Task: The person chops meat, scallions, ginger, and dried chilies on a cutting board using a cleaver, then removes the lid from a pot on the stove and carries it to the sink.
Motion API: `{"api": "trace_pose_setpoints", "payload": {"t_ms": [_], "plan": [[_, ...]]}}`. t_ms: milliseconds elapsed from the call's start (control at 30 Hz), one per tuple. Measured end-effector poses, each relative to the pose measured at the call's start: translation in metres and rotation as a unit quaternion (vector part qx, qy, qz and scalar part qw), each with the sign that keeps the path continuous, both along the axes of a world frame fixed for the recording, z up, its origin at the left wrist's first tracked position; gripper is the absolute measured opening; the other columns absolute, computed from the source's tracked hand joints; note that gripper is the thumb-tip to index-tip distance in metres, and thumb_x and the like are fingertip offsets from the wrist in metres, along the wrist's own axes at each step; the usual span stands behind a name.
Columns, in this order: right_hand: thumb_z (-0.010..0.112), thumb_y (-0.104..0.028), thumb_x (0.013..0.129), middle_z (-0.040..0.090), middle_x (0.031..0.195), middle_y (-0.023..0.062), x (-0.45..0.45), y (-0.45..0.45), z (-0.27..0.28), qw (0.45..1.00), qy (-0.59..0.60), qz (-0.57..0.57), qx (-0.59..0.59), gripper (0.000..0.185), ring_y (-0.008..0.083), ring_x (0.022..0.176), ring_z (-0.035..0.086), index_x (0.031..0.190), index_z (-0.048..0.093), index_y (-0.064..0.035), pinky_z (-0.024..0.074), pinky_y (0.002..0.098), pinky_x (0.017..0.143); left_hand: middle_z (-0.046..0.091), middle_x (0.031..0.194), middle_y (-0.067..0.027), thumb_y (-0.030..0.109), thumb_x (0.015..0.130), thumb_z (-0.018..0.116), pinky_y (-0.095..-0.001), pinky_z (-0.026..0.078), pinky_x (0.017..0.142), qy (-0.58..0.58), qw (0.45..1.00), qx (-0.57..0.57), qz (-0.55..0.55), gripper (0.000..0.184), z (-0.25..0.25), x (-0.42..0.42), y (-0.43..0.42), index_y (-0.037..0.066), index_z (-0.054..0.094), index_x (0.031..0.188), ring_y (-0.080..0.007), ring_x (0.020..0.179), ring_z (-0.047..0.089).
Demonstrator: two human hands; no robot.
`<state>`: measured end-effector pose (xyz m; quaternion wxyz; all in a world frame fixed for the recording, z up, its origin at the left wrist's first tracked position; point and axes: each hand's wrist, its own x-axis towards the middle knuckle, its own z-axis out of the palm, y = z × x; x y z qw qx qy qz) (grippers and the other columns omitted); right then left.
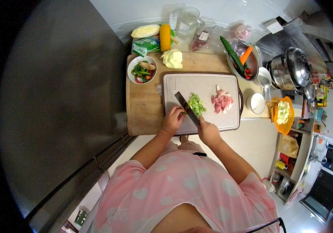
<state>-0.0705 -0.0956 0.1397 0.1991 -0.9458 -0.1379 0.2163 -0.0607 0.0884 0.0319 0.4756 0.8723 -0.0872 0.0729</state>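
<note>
My right hand [209, 132] grips the handle of a kitchen knife [186, 107], whose dark, broad blade slants up and left across the cutting board [228, 123]. Close to the left side of the blade, my left hand [172, 120] has its fingers curled down on the board. What lies under those fingertips is mostly hidden; a small greenish bit shows by the blade. Just right of the knife is a heap of chopped green vegetable [197, 104]. Farther right on the same board sits a pile of cut pinkish raw meat [222, 101].
A white bowl [153, 72] of cut vegetables and a pale cabbage piece [172, 59] stand behind the board, near corn [165, 37]. At right are a metal bowl holding a cucumber [231, 52] and carrot, a white bowl [256, 103], and an orange basket [288, 125].
</note>
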Motion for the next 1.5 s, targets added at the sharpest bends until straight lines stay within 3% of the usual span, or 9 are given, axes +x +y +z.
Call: {"api": "trace_pose_setpoints", "payload": {"t_ms": [500, 1000, 1133, 1267, 1367, 1500], "plan": [[0.054, -0.007, 0.079, 0.064, 0.084, 0.0211, 0.009, 0.019, -0.002, 0.997, 0.058, 0.008, -0.059, 0.037, 0.0384, 0.076, 0.065, 0.113, 0.041, 0.0012, 0.0514, 0.0466, 0.064, 0.058, 0.1, -0.0153, 0.001, 0.072, 0.065, -0.0411, 0.048, 0.081, -0.004, 1.0, 0.021, 0.017, 0.024, 0.002, 0.001, 0.0, 0.002, 0.06, 0.096, -0.0354, 0.092, 0.058], [0.05, -0.01, 0.083, 0.064, 0.077, 0.0237, 0.024, 0.035, -0.036, 0.995, 0.066, -0.044, -0.058, 0.032, 0.0416, 0.074, 0.064, 0.114, 0.042, -0.0023, 0.0494, 0.0517, 0.066, 0.058, 0.103, -0.0165, 0.004, 0.076, 0.062, -0.0412, 0.049, 0.081, -0.034, 0.998, 0.05, 0.034, 0.024, -0.033, -0.008, -0.004, 0.003, 0.06, 0.1, -0.0358, 0.093, 0.058], [0.055, -0.016, 0.086, 0.062, 0.077, 0.0273, 0.036, 0.02, -0.04, 0.991, -0.029, -0.092, 0.093, 0.031, 0.0455, 0.073, 0.061, 0.111, 0.045, -0.0017, 0.0479, 0.0525, 0.066, 0.059, 0.103, -0.0148, 0.003, 0.079, 0.061, -0.0398, 0.049, 0.08, 0.029, 0.999, -0.016, 0.009, 0.022, -0.008, 0.002, 0.001, 0.003, 0.061, 0.101, -0.0346, 0.092, 0.059], [0.056, -0.018, 0.086, 0.062, 0.077, 0.0269, 0.033, -0.003, -0.029, 0.971, 0.064, -0.175, 0.148, 0.033, 0.0453, 0.072, 0.06, 0.112, 0.045, -0.0025, 0.0468, 0.053, 0.064, 0.06, 0.103, -0.016, 0.004, 0.082, 0.059, -0.0374, 0.048, 0.081, 0.03, 0.998, -0.06, 0.013, 0.017, -0.001, 0.005, 0.007, 0.003, 0.065, 0.098, -0.0336, 0.092, 0.059], [0.056, -0.018, 0.085, 0.062, 0.076, 0.0265, 0.027, -0.018, -0.013, 0.991, -0.011, -0.108, 0.079, 0.034, 0.0449, 0.071, 0.06, 0.114, 0.045, -0.0022, 0.0466, 0.053, 0.063, 0.061, 0.097, -0.0155, 0.001, 0.082, 0.057, -0.0373, 0.048, 0.08, 0.058, 0.998, -0.031, 0.013, 0.016, 0.002, 0.005, 0.016, 0.003, 0.065, 0.096, -0.0327, 0.089, 0.059], [0.056, -0.017, 0.085, 0.062, 0.074, 0.0253, 0.01, -0.027, -0.014, 0.996, -0.008, -0.035, 0.08, 0.035, 0.0439, 0.07, 0.061, 0.116, 0.047, -0.0027, 0.0475, 0.0522, 0.064, 0.059, 0.091, -0.0153, -0.002, 0.084, 0.052, -0.0371, 0.047, 0.076, 0.012, 0.998, -0.04, 0.037, 0.016, 0.001, 0.008, 0.026, 0.002, 0.061, 0.096, -0.0347, 0.087, 0.058]]}}
